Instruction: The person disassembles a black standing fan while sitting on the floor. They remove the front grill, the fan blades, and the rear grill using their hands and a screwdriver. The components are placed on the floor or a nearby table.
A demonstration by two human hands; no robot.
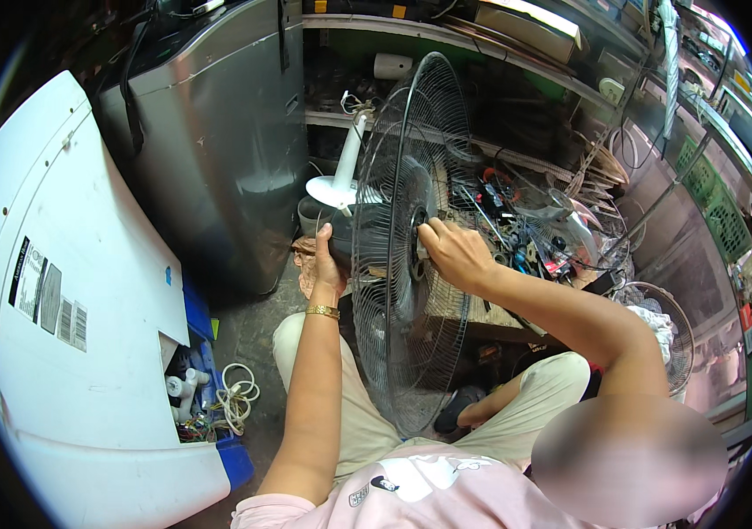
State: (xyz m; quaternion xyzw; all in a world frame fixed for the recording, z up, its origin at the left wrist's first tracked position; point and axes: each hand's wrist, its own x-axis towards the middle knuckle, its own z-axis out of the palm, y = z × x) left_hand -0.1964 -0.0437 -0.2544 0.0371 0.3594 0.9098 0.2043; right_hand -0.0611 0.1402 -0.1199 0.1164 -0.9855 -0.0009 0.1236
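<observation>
Two hands on a wire fan guard, person seated on the floor.

Nearest: pink shirt and beige trousers at the lower edge, knees apart. Fan guard (407,256) stands upright, edge-on, between the knees. Left hand (327,264), gold bracelet (323,311) at the wrist, fingers wrapped around the dark motor housing (367,234) behind the guard. Right hand (453,254), fingers pinched on the hub at the guard's centre. Beside the left knee, a blue crate (217,414) with coiled white cord (236,397). Farther: white fan stand (340,176), grey appliance (208,132), cluttered shelves (499,53).
</observation>
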